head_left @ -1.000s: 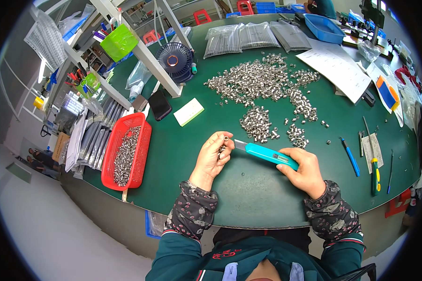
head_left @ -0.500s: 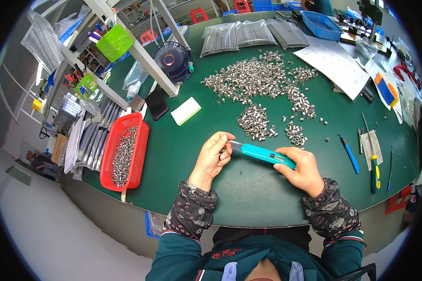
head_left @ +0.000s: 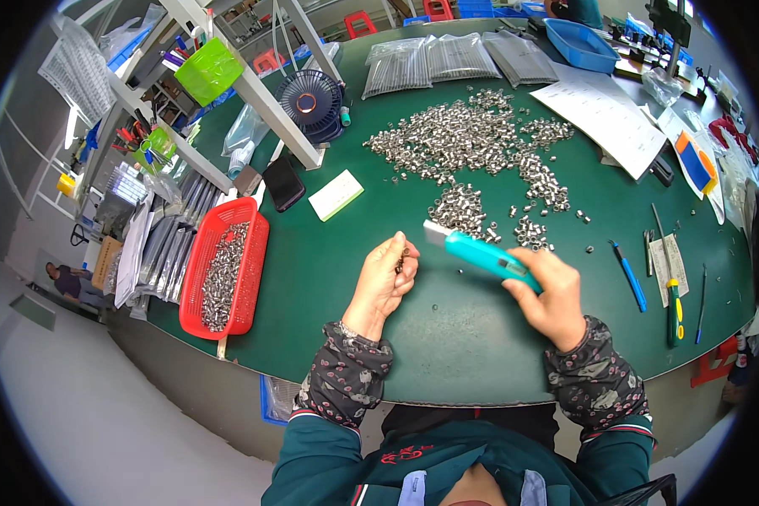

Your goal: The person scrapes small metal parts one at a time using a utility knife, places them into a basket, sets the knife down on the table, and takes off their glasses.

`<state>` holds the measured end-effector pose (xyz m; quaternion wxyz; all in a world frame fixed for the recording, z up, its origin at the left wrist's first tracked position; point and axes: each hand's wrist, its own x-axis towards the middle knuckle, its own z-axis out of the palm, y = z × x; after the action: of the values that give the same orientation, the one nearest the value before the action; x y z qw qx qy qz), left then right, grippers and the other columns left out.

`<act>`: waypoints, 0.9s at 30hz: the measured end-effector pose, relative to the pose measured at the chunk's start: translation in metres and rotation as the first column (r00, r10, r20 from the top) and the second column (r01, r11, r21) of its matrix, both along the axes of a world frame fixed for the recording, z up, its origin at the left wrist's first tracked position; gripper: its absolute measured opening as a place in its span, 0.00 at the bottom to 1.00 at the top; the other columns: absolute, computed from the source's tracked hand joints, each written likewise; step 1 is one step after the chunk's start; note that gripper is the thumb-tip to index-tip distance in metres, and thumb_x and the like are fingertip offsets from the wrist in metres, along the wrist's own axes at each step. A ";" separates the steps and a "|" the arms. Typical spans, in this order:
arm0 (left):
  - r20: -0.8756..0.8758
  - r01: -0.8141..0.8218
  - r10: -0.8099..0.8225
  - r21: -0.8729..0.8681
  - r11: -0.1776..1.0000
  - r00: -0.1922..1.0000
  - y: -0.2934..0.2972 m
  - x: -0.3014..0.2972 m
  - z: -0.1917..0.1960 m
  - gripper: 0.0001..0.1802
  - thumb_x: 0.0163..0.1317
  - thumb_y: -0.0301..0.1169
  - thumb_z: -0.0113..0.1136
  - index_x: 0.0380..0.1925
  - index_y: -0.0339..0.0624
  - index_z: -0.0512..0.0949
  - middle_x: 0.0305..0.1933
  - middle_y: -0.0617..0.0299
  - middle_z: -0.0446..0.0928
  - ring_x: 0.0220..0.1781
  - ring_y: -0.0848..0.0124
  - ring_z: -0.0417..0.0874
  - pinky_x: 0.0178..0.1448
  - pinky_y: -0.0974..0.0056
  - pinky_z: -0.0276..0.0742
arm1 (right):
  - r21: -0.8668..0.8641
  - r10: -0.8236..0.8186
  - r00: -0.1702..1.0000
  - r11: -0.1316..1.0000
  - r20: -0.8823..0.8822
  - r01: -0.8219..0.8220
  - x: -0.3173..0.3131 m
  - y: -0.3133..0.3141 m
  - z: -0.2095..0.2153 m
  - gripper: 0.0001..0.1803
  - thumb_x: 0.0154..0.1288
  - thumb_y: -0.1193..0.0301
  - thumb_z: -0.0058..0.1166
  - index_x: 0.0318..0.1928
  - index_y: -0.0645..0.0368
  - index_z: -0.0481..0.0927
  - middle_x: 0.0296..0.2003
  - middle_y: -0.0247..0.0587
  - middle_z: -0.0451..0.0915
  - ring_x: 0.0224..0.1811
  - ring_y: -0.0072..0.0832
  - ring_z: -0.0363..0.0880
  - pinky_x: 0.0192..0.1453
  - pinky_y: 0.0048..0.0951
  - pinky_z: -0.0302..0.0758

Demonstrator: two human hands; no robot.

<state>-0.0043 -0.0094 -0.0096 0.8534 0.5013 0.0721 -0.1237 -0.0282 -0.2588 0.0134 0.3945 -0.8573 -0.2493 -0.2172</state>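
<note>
My right hand (head_left: 552, 291) grips a turquoise utility knife (head_left: 485, 255) by its rear end. Its blade (head_left: 435, 234) is out and points up and left, a short gap away from my left hand (head_left: 384, 282). That left hand is closed around several small metal rings (head_left: 402, 260), partly hidden by the fingers. Beyond both hands lies a wide heap of short silvery metal rings (head_left: 447, 139), with smaller piles (head_left: 460, 208) nearer me on the green table (head_left: 430, 354).
To the left stands a red plastic basket (head_left: 253, 282) with metal pieces inside. A phone (head_left: 284, 182), a pale notepad (head_left: 336, 196) and a fan (head_left: 310, 105) sit behind it. On the right lie a blue pen-like tool (head_left: 629, 277) and a yellow-green handled tool (head_left: 675, 312).
The knife blade has come away from the left hand, and its tip has risen and moved right. My left thumb has lifted from the ring at the fingertips.
</note>
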 end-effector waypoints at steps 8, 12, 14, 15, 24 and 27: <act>0.047 -0.011 -0.011 0.458 0.889 0.999 0.000 0.037 0.011 0.09 0.60 0.32 0.50 0.35 0.37 0.73 0.20 0.66 0.70 0.19 0.80 0.64 0.16 0.76 0.57 | 0.248 -0.034 0.999 0.968 -0.016 0.037 0.004 -0.007 0.001 0.15 0.48 0.73 0.59 0.39 0.62 0.76 0.27 0.45 0.76 0.27 0.37 0.76 0.32 0.29 0.71; 0.351 -0.288 -0.117 0.884 0.368 0.929 -0.005 0.068 -0.003 0.11 0.57 0.34 0.54 0.38 0.42 0.74 0.29 0.57 0.77 0.34 0.66 0.78 0.40 0.62 0.71 | 0.262 -0.024 1.000 0.965 0.014 0.019 0.003 -0.007 0.000 0.16 0.48 0.72 0.60 0.39 0.62 0.76 0.26 0.44 0.75 0.26 0.37 0.76 0.31 0.30 0.71; 0.324 -0.279 -0.158 0.927 0.250 0.933 -0.010 0.076 0.000 0.10 0.58 0.33 0.52 0.38 0.44 0.74 0.31 0.55 0.78 0.35 0.63 0.78 0.40 0.60 0.71 | 0.269 -0.035 0.999 0.963 0.003 0.033 0.004 -0.009 0.001 0.15 0.47 0.72 0.60 0.39 0.62 0.76 0.27 0.45 0.76 0.26 0.37 0.76 0.31 0.30 0.71; 0.293 -0.273 -0.188 0.954 0.127 0.937 -0.013 0.078 0.002 0.09 0.58 0.33 0.51 0.38 0.45 0.74 0.33 0.54 0.78 0.37 0.59 0.79 0.40 0.58 0.72 | 0.274 -0.038 0.999 0.961 -0.007 0.039 0.004 -0.010 0.002 0.15 0.47 0.73 0.60 0.39 0.62 0.76 0.27 0.45 0.76 0.27 0.38 0.76 0.31 0.30 0.71; 0.273 -0.313 -0.398 0.949 -0.040 0.876 -0.021 0.071 0.008 0.08 0.57 0.30 0.50 0.38 0.47 0.72 0.33 0.55 0.77 0.39 0.55 0.77 0.40 0.55 0.71 | 0.291 -0.033 0.999 0.956 -0.007 0.033 0.004 -0.010 0.001 0.16 0.47 0.72 0.60 0.38 0.63 0.76 0.29 0.46 0.77 0.29 0.39 0.77 0.32 0.30 0.72; 0.313 -0.364 -0.431 0.930 -0.040 0.847 -0.021 0.073 0.003 0.08 0.57 0.30 0.50 0.37 0.47 0.72 0.34 0.56 0.77 0.39 0.55 0.77 0.39 0.55 0.71 | 0.270 -0.039 0.999 0.962 0.009 0.035 0.005 -0.011 0.000 0.16 0.47 0.73 0.60 0.38 0.63 0.76 0.29 0.46 0.77 0.29 0.39 0.77 0.32 0.30 0.72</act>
<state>0.0686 -0.0300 -0.0061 0.1977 0.9696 -0.1134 0.0893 -0.0236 -0.2700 0.0135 0.5018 -0.7985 -0.2042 -0.2623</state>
